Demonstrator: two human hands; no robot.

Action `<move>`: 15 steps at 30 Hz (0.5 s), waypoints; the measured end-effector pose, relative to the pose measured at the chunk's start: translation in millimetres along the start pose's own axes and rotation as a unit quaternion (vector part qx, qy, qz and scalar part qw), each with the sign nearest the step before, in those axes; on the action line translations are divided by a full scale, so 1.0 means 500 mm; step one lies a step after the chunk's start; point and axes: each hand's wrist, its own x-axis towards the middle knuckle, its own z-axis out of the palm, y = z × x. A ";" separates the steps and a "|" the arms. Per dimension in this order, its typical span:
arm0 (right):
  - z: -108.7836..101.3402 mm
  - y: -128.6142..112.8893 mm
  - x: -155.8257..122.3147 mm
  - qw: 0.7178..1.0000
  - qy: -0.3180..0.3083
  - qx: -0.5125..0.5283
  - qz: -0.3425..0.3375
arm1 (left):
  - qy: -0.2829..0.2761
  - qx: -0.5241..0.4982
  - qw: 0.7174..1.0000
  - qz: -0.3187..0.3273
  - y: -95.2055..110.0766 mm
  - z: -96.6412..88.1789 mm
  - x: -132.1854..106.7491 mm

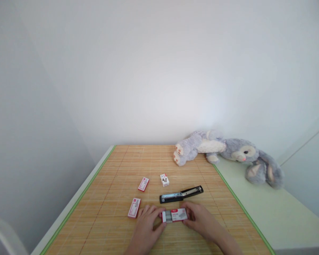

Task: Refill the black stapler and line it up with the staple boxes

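at the near middle of the mat, in the head view, a small white-and-red cardboard box [179, 214] lies between two bare hands, its sleeve slid partway so that a pale inner tray [168, 216] shows at the left. the left hand [148, 226] grips the box's left end between thumb and fingers; the right hand [200, 219] pinches the right end, fingers curled. just beyond the box lies a long black stapler [171, 197], opened out flat, with its silvery metal rail showing. just beside the left hand's outer fingers is a white oblong carton with red edges [134, 208]; a similar white carton with red print [143, 184] lies farther back, and a small white box with a dark picture [164, 180] sits to its right. all rest on a tan slatted bamboo mat with green edging [108, 191]. at the back right, a grey-and-cream plush rabbit [212, 146] lies on its side, partly over a pale green surface [255, 205].
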 end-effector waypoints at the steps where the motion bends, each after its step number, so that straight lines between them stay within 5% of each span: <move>1: 0.009 -0.005 0.004 1.000 0.000 0.005 -0.009 | -0.003 -0.001 1.000 0.001 0.001 0.002 0.002; 8: 0.051 -0.028 0.020 1.000 -0.007 -0.007 -0.024 | 0.020 0.007 1.000 0.003 0.020 0.022 0.011; 15: -0.060 0.035 0.014 0.966 0.186 -0.156 -0.085 | 0.086 0.074 0.993 -0.018 0.044 0.043 0.022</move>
